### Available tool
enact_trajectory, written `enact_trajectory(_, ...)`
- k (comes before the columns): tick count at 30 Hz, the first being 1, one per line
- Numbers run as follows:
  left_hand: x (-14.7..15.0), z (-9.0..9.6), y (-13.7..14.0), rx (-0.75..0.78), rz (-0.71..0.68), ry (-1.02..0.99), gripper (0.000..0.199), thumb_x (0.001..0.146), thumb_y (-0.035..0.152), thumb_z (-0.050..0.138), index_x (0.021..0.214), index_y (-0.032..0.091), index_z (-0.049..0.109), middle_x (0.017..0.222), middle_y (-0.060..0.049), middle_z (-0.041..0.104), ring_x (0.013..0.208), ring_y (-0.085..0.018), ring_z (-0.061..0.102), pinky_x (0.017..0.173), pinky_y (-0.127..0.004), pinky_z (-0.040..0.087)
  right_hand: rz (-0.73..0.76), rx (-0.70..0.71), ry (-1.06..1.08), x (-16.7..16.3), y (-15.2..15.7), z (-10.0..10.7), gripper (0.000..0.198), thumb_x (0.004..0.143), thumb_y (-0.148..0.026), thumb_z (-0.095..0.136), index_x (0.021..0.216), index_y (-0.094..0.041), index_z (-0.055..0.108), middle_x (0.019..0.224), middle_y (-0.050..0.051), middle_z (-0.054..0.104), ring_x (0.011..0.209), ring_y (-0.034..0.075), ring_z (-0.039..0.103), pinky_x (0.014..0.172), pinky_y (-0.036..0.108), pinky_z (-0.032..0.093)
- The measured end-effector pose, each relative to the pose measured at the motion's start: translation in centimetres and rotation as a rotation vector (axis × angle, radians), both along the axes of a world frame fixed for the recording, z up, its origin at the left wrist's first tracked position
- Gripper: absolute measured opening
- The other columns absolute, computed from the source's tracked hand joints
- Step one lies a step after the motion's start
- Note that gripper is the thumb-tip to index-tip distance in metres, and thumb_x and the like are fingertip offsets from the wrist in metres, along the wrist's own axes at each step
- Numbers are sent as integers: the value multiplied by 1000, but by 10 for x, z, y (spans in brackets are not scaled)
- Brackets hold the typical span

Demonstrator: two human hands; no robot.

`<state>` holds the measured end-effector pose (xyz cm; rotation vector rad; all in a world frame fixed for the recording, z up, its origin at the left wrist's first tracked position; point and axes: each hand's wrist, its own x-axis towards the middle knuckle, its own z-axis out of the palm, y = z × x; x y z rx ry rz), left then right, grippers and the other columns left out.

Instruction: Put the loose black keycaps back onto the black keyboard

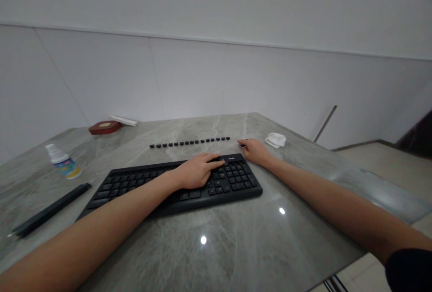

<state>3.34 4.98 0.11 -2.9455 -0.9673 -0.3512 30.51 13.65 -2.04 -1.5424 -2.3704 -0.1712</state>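
Note:
A black keyboard [216,195] lies on the grey marbled table. My left hand [195,170] rests across it, index and middle fingers stretched over the keys near its upper right part. Beyond the keyboard runs a straight row of small black keycaps [186,143], several of them, evenly spaced. My right hand [254,150] is at the table just past the row's right end, beside the keyboard's upper right corner. Its fingers are pinched, and a small black piece that looks like a keycap [243,145] shows between them, mostly hidden.
A crumpled white cloth [276,140] lies right of my right hand. At the left stand a white-capped spray bottle [64,162] and a long dark tool or case [50,211] with pointed tips. A reddish-brown box [104,127] and a white strip [123,121] lie near the wall.

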Motion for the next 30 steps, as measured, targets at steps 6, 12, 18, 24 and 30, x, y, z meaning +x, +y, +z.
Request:
enact_trajectory(6, 0, 3, -2, -11, -2, 6, 54, 85, 7, 37, 137, 18, 46, 143, -10, 42, 127, -24, 44, 108, -42, 36, 43, 4, 44, -2, -3, 5, 36, 82, -9, 48, 113, -14, 68, 111, 9, 69, 103, 22, 64, 96, 32, 46)
enact_trajectory(12, 1, 4, -2, -11, 6, 5, 54, 84, 7, 37, 136, 19, 47, 142, -9, 44, 127, -24, 45, 107, -43, 37, 19, 3, 189, -6, -14, 12, 24, 81, -12, 58, 99, -16, 72, 97, 8, 73, 87, 20, 69, 86, 31, 52)
enact_trajectory(18, 0, 3, -2, -10, -5, -7, 55, 84, 6, 38, 136, 19, 47, 143, -10, 43, 126, -24, 45, 108, -43, 37, 200, 36, 408, -12, -43, 28, 12, 79, -16, 64, 87, -18, 73, 86, 4, 73, 72, 15, 67, 71, 26, 53)
enact_trajectory(24, 1, 5, -2, -20, 1, -12, 55, 83, 6, 39, 136, 19, 47, 142, -9, 44, 126, -24, 45, 107, -43, 37, 405, -10, 329, -18, -61, 34, 7, 78, -14, 64, 73, -16, 69, 72, 3, 69, 66, 13, 63, 66, 24, 48)
enact_trajectory(30, 0, 4, -2, -28, -11, -29, 55, 83, 7, 39, 136, 21, 47, 142, -8, 44, 125, -24, 45, 107, -44, 37, 446, -58, 305, -17, -60, 35, 6, 78, -14, 63, 76, -16, 69, 78, 5, 70, 69, 14, 63, 68, 25, 48)
